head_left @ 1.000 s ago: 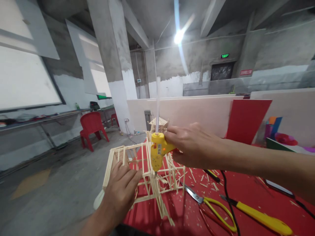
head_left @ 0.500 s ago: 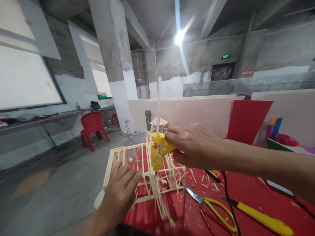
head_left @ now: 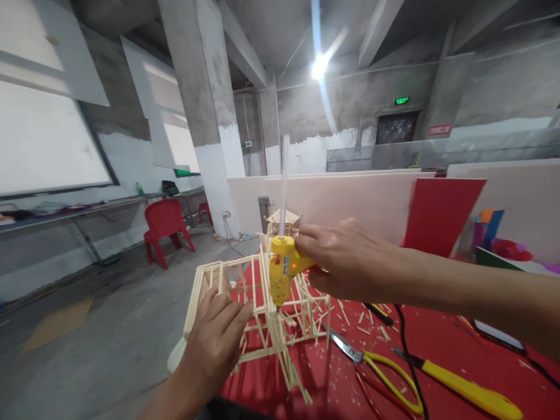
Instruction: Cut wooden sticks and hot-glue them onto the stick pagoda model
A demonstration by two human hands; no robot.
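Note:
My right hand [head_left: 339,256] is closed around the handle of a yellow hot glue gun [head_left: 280,271]. A clear glue stick [head_left: 284,186] rises from its top, and a small orange light glows on its side. The nozzle points down at a joint of a wooden stick frame [head_left: 262,350], where contact is hard to make out. My left hand [head_left: 214,338] is wrapped over the frame's left side, fingers bent around the sticks. Behind the gun, part of a small stick-built model with a pointed roof [head_left: 284,217] shows.
On the red tabletop [head_left: 350,385] lie scissors with yellow and red handles [head_left: 367,356], a yellow utility knife [head_left: 468,385], a black cord [head_left: 406,350] and scattered stick offcuts [head_left: 361,318]. A red chair [head_left: 166,227] stands on the floor to the left.
The glue gun in my right hand has shifted very slightly to the right at its top. My left hand stays in place on the frame.

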